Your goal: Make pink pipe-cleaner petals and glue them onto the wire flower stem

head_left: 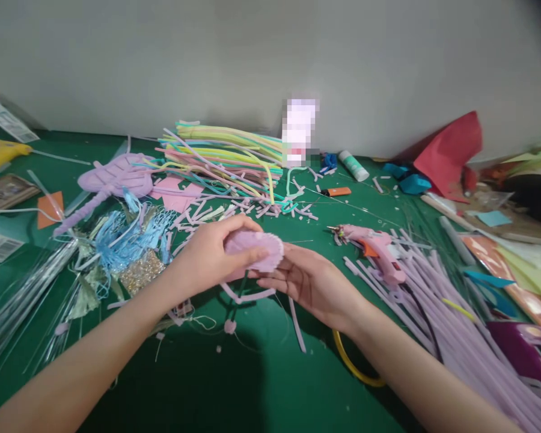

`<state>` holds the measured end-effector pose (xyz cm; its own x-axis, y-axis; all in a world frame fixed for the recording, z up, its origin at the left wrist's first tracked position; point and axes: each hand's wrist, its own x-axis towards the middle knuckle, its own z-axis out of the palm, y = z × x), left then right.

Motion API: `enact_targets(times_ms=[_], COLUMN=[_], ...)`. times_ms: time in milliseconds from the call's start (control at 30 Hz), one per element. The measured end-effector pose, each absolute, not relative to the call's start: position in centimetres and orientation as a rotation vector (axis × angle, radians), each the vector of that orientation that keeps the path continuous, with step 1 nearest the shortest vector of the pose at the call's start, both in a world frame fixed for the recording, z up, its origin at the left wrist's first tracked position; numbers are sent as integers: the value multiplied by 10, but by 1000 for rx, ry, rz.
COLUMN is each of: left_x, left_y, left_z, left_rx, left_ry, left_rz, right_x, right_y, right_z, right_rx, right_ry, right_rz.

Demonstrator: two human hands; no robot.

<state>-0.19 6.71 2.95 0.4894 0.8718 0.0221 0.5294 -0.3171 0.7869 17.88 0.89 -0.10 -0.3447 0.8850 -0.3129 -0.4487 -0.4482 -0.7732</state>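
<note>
My left hand (211,255) is closed around a small round lilac pipe-cleaner piece (256,248), thumb lying across its front. My right hand (313,282) lies palm up just under and to the right of it, fingers loosely curled, fingertips touching the piece's lower edge. Both hands hover above the green table (234,373). A loose lilac stem (247,294) trails below the piece.
A pink glue gun (374,249) lies right of my hands beside a heap of lilac pipe cleaners (451,307). A pile of coloured pipe cleaners (225,153) sits behind. A lilac woven shape (117,177), blue tassels (126,237), a glue stick (354,165), a red paper (448,150) and a yellow ring (354,367) lie around.
</note>
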Motion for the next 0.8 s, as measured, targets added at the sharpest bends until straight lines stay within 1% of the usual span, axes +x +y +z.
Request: enact_targets(times_ms=[67, 133, 233, 333, 467, 600, 800], left_x=[-2, 0, 8, 16, 25, 27, 27], left_y=[74, 77, 77, 71, 61, 56, 56], left_z=[32, 33, 29, 24, 23, 27, 24], left_rx=[1907, 1687, 1260, 1045, 895, 802, 797], left_ry=[1296, 1354, 1265, 1165, 1120, 1052, 1080], left_rz=[623, 691, 772, 815, 812, 781, 752], right_x=[182, 185, 188, 187, 185, 187, 188], right_y=[11, 12, 11, 10, 9, 10, 12], right_z=[1, 2, 5, 7, 9, 7, 8], right_rx=[-1063, -1272, -1494, -1519, -1426, -1355, -1271], right_ry=[-839, -1077, -1452, -1662, -1812, -1926, -2005], right_rz=[1739, 1415, 893, 537, 118, -145, -310])
